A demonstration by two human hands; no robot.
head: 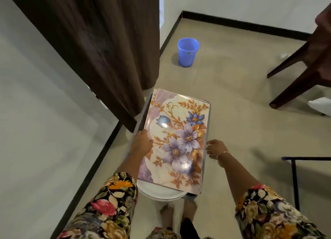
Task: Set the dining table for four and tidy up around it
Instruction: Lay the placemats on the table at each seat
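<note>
At centre frame, a stack of floral placemats [179, 136] lies flat on a grey-rimmed tray [141, 113], carried above the floor [232, 95]. The mat edges are offset at the upper left corner, so more than one mat is present.

- Left hand [141, 142]: closed over the tray's left rim, with the thumb resting on the top mat.
- Right hand [215, 147]: fingers curled against the tray's right rim, gripping it; a thin bracelet sits on the wrist.
- White plates [161, 192]: stacked under the near end of the mats, with only their curved edge showing.

Surroundings: a blue bucket [188, 51] stands upright on the floor in the upper centre. A brown curtain [100, 41] hangs at upper left, its hem just beside the tray's far left corner. A wooden chair [304, 63] occupies the upper right, and a black metal frame [295, 176] the right edge. Bare feet [179, 213] are visible at bottom centre.
</note>
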